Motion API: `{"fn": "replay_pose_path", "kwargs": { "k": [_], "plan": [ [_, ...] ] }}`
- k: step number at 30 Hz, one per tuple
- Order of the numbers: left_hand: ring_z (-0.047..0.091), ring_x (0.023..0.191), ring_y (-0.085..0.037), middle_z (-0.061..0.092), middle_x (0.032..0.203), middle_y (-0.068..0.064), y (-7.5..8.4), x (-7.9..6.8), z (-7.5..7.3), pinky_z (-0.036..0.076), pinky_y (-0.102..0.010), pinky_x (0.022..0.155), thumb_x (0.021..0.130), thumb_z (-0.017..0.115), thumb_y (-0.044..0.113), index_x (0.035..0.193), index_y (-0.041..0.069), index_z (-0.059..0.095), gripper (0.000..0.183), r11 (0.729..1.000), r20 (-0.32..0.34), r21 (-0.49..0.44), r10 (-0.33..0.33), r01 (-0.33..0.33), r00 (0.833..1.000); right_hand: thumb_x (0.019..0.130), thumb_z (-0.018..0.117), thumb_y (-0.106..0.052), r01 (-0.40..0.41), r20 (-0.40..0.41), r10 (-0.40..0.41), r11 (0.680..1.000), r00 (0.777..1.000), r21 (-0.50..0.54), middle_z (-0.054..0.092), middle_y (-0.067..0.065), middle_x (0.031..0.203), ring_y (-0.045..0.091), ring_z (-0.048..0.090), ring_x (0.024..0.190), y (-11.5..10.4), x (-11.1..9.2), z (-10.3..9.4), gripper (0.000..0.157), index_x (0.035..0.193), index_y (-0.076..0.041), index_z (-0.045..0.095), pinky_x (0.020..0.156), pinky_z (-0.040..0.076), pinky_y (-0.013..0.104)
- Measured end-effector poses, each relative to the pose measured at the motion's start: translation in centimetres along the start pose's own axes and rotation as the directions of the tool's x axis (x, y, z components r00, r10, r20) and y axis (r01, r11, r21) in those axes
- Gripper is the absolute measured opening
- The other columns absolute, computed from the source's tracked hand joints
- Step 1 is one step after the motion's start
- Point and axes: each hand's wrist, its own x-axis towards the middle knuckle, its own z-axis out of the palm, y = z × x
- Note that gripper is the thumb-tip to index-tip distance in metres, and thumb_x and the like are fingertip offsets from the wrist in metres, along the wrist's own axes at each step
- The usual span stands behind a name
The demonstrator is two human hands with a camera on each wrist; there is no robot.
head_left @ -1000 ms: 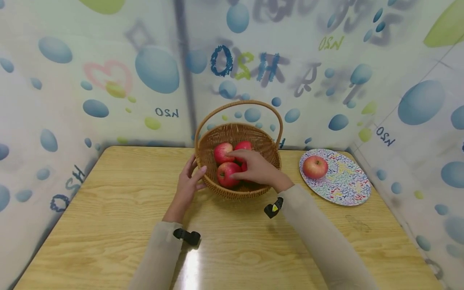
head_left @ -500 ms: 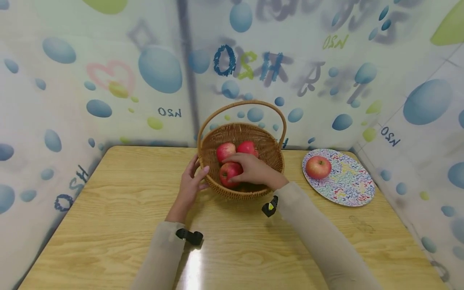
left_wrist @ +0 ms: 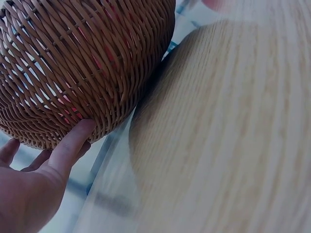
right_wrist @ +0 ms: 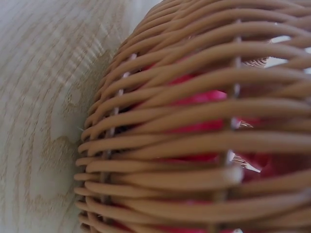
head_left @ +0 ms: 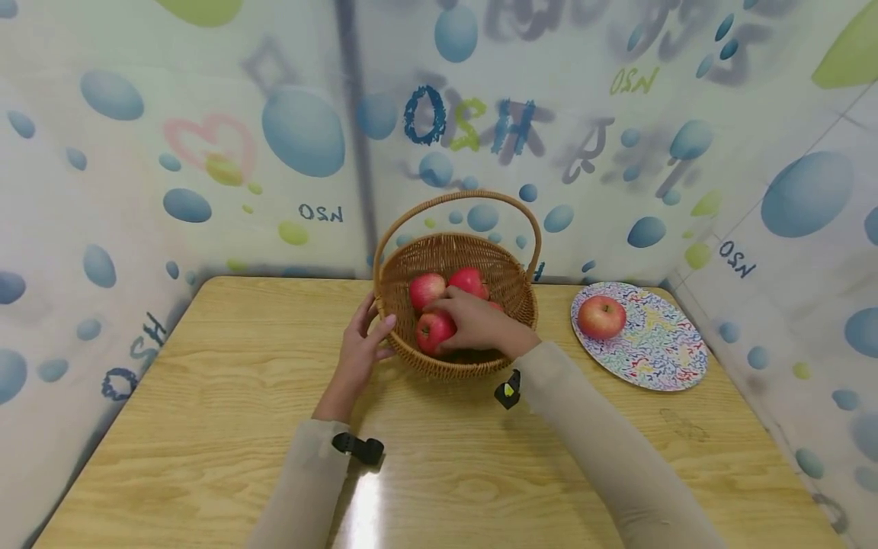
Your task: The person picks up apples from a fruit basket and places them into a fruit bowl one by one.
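Observation:
A brown wicker basket with a tall arched handle holds several red apples. My right hand reaches inside, with fingers and thumb around the front apple. Behind it are a left apple and a back-right apple; part of another shows past my hand. My left hand rests against the basket's left side. In the left wrist view its extended fingers touch the outer weave. The right wrist view shows the basket wall close up, with red between the canes; the right hand is hidden there.
Right of the basket, an oval plate with a colourful pattern bears a single apple. All stand on a wooden table, near its back edge. Patterned walls enclose the back and sides.
My right hand's fingers have moved from lying spread over the apples to close around the front one. More of the back-right apple shows. My left hand stays at the basket's side.

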Motion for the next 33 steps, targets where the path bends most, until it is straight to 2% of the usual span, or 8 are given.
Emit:
{"fn": "replay_pose_path", "kwargs": {
  "k": [8,15,22,27,33],
  "plan": [
    [0.044,0.142,-0.044,0.024,0.167,-0.011,0.0,0.0,-0.1,0.061,-0.032,0.081,0.103,0.056,0.023,0.163,0.025,0.020,0.070,1.000,0.006,0.012,0.003,-0.003,1.000,0.079,0.086,-0.032,0.019,-0.009,-0.019,1.000,1.000,0.010,0.062,0.005,0.137,0.023,0.057,0.129,0.0,0.0,-0.1,0.060,0.132,-0.014,0.064,0.105,0.052,0.041],
    [0.043,0.143,-0.042,0.024,0.168,-0.011,-0.1,0.0,-0.1,0.061,-0.033,0.083,0.104,0.056,0.023,0.163,0.026,0.019,0.070,1.000,0.007,0.014,-0.003,0.003,1.000,0.076,0.086,-0.034,0.026,-0.050,-0.026,1.000,0.998,0.006,0.060,0.008,0.140,0.024,0.058,0.128,0.0,-0.3,0.0,0.066,0.134,-0.013,0.064,0.102,0.054,0.041],
    [0.043,0.143,-0.040,0.025,0.167,-0.010,-0.2,0.0,-0.1,0.060,-0.030,0.080,0.104,0.057,0.024,0.163,0.027,0.020,0.070,1.000,0.006,0.017,0.002,-0.002,1.000,0.076,0.086,-0.038,0.041,-0.148,-0.030,0.996,0.989,0.075,0.057,0.011,0.143,0.029,0.056,0.130,-0.2,-0.9,-0.2,0.070,0.138,-0.014,0.062,0.100,0.055,0.045],
    [0.044,0.142,-0.039,0.025,0.167,-0.010,-0.2,-0.1,-0.1,0.060,-0.032,0.082,0.104,0.057,0.025,0.163,0.026,0.020,0.070,1.000,-0.003,0.028,-0.006,0.006,1.000,0.077,0.086,-0.040,0.051,-0.217,-0.028,0.993,0.976,0.103,0.056,0.010,0.141,0.030,0.058,0.123,-0.3,-1.3,-0.4,0.071,0.139,-0.016,0.061,0.095,0.057,0.046],
    [0.045,0.141,-0.040,0.026,0.167,-0.010,-0.2,0.1,-0.1,0.061,-0.033,0.082,0.104,0.057,0.025,0.163,0.027,0.021,0.070,1.000,-0.005,0.024,-0.006,0.007,1.000,0.075,0.089,-0.036,0.103,-0.324,-0.055,0.986,0.944,0.132,0.058,0.008,0.133,0.027,0.062,0.113,-0.2,-2.1,-0.7,0.067,0.134,-0.015,0.065,0.089,0.060,0.041]
  ]
}}
